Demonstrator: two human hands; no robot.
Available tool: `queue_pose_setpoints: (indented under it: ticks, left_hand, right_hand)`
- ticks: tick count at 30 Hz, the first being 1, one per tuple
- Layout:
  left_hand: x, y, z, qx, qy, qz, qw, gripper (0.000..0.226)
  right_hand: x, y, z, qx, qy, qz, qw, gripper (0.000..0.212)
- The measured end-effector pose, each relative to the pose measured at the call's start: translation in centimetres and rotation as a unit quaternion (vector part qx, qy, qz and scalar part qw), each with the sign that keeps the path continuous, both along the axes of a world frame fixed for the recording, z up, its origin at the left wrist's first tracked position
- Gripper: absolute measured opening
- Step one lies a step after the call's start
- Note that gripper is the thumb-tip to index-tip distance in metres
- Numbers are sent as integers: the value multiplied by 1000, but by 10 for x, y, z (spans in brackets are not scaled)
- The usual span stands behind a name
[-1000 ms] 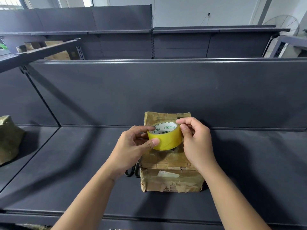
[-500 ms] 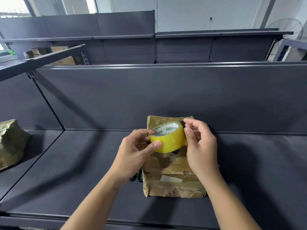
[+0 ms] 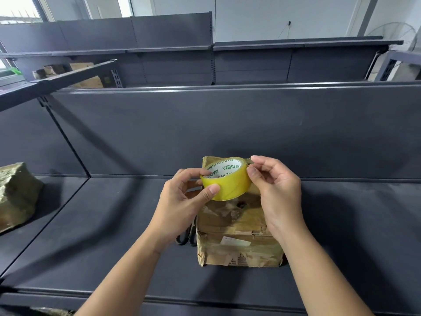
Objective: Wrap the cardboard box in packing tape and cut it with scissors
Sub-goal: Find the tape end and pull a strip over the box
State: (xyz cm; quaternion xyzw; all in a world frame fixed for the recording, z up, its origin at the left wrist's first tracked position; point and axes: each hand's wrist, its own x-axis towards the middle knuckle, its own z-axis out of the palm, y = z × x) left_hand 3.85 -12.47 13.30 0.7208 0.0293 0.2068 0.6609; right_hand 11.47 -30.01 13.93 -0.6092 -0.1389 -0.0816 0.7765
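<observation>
A worn cardboard box [image 3: 237, 238], covered in old brownish tape, stands on the dark shelf [image 3: 114, 236]. Above its top I hold a yellow roll of packing tape [image 3: 227, 185]. My left hand [image 3: 182, 206] grips the roll, fingers inside the core and thumb on the outer face. My right hand [image 3: 275, 190] pinches the tape's free end at the roll's right edge between thumb and forefinger. Black scissor handles [image 3: 185, 238] peek out at the box's left side, mostly hidden behind my left wrist.
A second tape-wrapped package [image 3: 16, 195] sits on the shelf bay to the left. The shelf's grey back panel [image 3: 227, 128] rises right behind the box. More cardboard boxes [image 3: 86, 76] lie on a far shelf at upper left.
The right thumb and forefinger have shifted to the roll's upper right edge and now pinch the tape end. The roll stays in the left hand above the box.
</observation>
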Motion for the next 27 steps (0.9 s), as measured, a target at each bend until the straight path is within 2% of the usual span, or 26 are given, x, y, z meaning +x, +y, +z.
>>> queue_pose_setpoints:
  ticks: [6,15,21,23,27]
  left_hand:
    - [2,0,3,0,-3,5,1000,36]
    - [5,-1,-3,36,9,44,998,34]
    - [2,3,1,23,8,17,1000,30]
    - [1,2,1,22,2,13,1000,30]
    - [1,-2,3,41,-9,15,999,28]
  right_hand:
    - [3,6,0,-22,-22,-18,999,22]
    - [2,10,-7,-17,-7,-41,999,33]
    - [6,7,0,11,42,20,999,26]
    - [5,9,1,-11,27,-7,1000,25]
    - [1,13,3,-97,-61,-65,991,24]
